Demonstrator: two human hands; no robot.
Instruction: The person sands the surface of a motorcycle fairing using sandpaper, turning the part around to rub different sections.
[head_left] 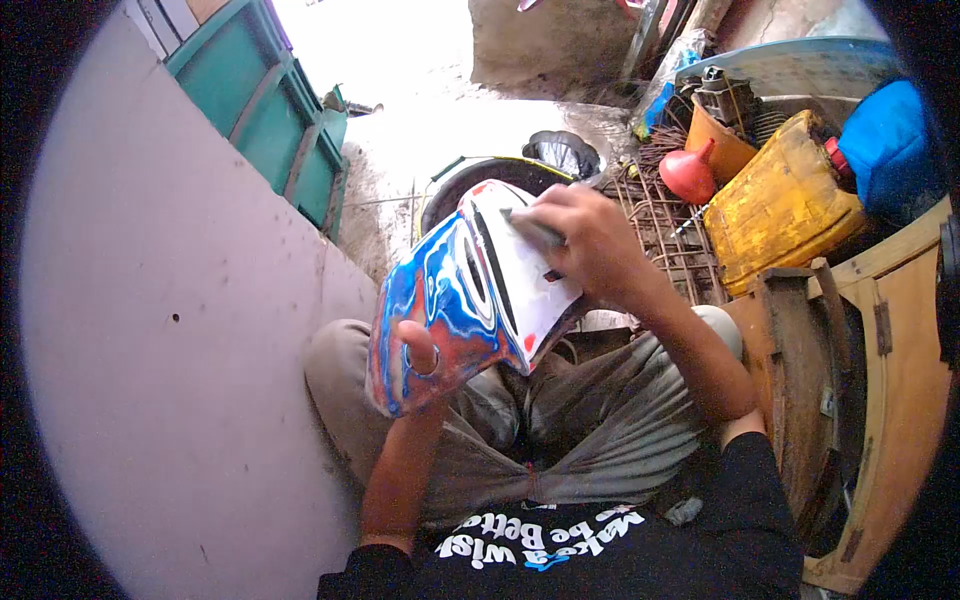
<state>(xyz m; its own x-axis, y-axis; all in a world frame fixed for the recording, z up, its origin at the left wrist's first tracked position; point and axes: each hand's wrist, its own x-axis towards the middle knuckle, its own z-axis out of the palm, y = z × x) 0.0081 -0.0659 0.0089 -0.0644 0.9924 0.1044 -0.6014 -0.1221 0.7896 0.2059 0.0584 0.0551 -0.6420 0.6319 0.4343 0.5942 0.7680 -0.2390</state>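
Above my lap is a curved motorcycle fairing panel (460,280), blue and red on one side and white on the other. Its paint looks sanded through in wavy rings. My left hand (420,350) grips it from below, with one digit poking through a round hole and the other fingers hidden behind the panel. Against the white face, my right hand (590,235) presses a small grey piece that looks like sandpaper (537,230). The fingers of that hand are bent around the piece.
Beyond the panel stands a dark bucket (440,200) beside a black plastic bag (562,153). To the right are a red funnel (688,175), a yellow jerrycan (785,215), a rusty wire grid (665,225) and a wooden frame (900,350). A pale wall (190,320) runs along the left.
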